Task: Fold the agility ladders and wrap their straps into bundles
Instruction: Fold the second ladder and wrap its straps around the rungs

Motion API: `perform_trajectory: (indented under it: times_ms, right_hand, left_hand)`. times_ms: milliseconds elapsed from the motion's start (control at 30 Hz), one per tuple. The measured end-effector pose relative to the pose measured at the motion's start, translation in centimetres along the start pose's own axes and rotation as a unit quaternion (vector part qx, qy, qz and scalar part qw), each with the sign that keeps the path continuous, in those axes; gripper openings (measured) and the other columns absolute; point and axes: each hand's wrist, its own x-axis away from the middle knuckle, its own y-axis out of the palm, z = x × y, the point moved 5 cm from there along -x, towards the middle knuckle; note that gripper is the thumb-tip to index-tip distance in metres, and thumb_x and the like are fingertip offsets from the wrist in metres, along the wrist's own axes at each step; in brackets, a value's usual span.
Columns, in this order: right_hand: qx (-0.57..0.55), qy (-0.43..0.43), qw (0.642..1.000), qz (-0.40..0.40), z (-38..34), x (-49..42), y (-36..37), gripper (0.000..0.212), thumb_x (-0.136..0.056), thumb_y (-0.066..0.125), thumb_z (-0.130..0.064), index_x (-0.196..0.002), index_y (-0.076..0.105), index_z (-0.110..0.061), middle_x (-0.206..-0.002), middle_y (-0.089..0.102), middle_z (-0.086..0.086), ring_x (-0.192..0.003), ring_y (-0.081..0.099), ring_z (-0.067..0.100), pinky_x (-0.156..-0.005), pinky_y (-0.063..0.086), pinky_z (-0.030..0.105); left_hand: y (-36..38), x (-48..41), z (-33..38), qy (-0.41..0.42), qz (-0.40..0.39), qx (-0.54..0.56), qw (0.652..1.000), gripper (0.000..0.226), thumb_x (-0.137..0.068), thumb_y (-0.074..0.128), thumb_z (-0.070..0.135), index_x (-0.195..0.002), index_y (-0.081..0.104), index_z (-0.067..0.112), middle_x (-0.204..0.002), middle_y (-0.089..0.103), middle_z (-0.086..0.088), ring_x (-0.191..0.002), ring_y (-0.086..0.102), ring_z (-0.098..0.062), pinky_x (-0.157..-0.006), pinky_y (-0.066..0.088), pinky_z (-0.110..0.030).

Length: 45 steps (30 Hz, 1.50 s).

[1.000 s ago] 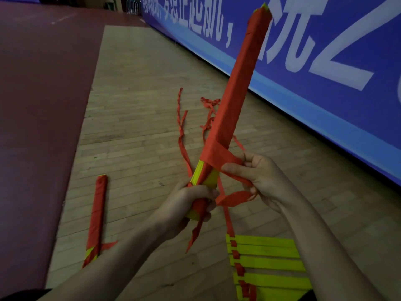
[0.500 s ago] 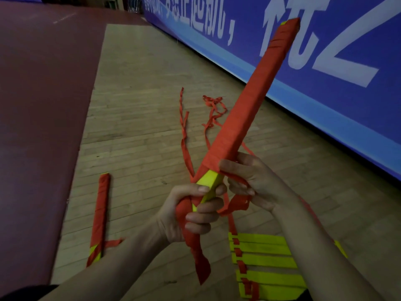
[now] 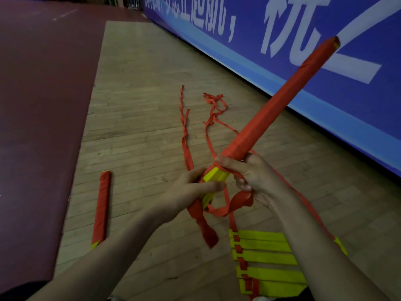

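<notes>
Bundle (image 3: pixel 271 118) is held off the floor (image 3: pixel 141 83), slanting up and away to the right, far tip against the banner (image 3: pixel 358 131). Near end shows bare yellow rungs, so the wrap looks unfinished there.

Left grip (image 3: pixel 186 192) is closed round the near end, thumb laid across the yellow. Likely purpose: keep the rungs stacked and give the other hand something to pull against.

Right grip (image 3: pixel 249 172) is closed on the strap (image 3: pixel 236 203), forefinger pressing it to the bundle where the red meets the yellow. Slack hangs in a loop below both hands. I judge this pins the last turn so it cannot unwind while the next one is set.

Done bundle (image 3: pixel 101 205) lies on the floor to the left, just beside the mat (image 3: pixel 43 83), well apart from the work. Ladder (image 3: pixel 264 257) lies flat under the right forearm, awaiting its turn. Loose straps (image 3: pixel 184 127) trail across the boards beyond the hands.

Hard to make out:
- left fingers behind the bundle are hidden
- where the loop's ends run is unclear
- which straps belong to which ladder, cannot tell
- the ladder is cut off by the forearm and the lower edge
- light is dim and the bundle's tip is blurred
</notes>
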Motion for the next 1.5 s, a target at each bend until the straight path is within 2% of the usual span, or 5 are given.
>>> perform_trajectory:
  times_ms: [133, 467, 833, 1167, 1500]
  right_hand:
    - [0.049, -0.016, 0.998, 0.020, 0.2, -0.2, 0.0, 0.026, -0.073, 0.081, -0.028, -0.052, 0.067, -0.025, -0.037, 0.042, -0.013, -0.028, 0.034, 0.001, -0.030, 0.023, 0.014]
    - [0.103, -0.050, 0.991, 0.064, -0.1, -0.6, 0.5, 0.028, -0.070, 0.081, -0.043, -0.069, 0.067, -0.019, -0.041, 0.047, -0.013, -0.032, 0.039, 0.001, -0.034, 0.029, 0.014]
    - [0.057, -0.032, 0.997, -0.051, -0.8, 0.9, 0.2, 0.021, -0.087, 0.065, -0.030, -0.082, 0.069, -0.010, -0.049, 0.060, -0.001, -0.031, 0.047, 0.006, -0.034, 0.035, 0.014]
    - [0.040, -0.069, 0.997, -0.026, -1.3, 0.5, -0.3, 0.031, -0.067, 0.073, -0.034, -0.082, 0.063, -0.008, -0.047, 0.059, 0.001, -0.026, 0.037, 0.006, -0.029, 0.025, 0.014]
    - [-0.054, -0.079, 0.992, -0.084, -2.0, 0.5, 0.9, 0.054, -0.064, 0.073, -0.028, -0.113, 0.056, -0.012, -0.049, 0.055, -0.003, -0.031, 0.041, 0.003, -0.027, 0.021, 0.010]
  left_hand:
    - [0.2, 0.2, 0.1, 0.084, 0.091, -0.365, 0.923, 0.037, -0.079, 0.073, 0.038, -0.101, 0.047, 0.021, -0.077, 0.052, 0.007, -0.073, 0.053, -0.019, -0.060, 0.041, -0.032]
    - [0.7, -0.5, -2.0, 0.008, 0.106, -0.088, 0.990, 0.028, -0.062, 0.055, 0.026, -0.088, 0.048, 0.023, -0.071, 0.048, 0.002, -0.061, 0.045, -0.016, -0.059, 0.039, -0.040]
    - [-1.6, -0.2, -1.9, 0.028, 0.195, -0.130, 0.972, 0.024, -0.084, 0.059, 0.010, -0.104, 0.047, 0.016, -0.076, 0.049, -0.002, -0.065, 0.048, -0.019, -0.057, 0.044, -0.039]
    - [0.1, 0.4, -0.4, -0.001, 0.012, 0.185, 0.983, 0.025, -0.060, 0.059, 0.007, -0.083, 0.051, 0.004, -0.059, 0.052, 0.001, -0.047, 0.048, -0.010, -0.040, 0.036, -0.019]
    - [1.8, 2.2, 1.4, 0.005, -0.230, 0.351, 0.908, 0.040, -0.062, 0.064, 0.010, -0.098, 0.045, 0.006, -0.068, 0.048, 0.001, -0.050, 0.044, -0.007, -0.043, 0.029, -0.016]
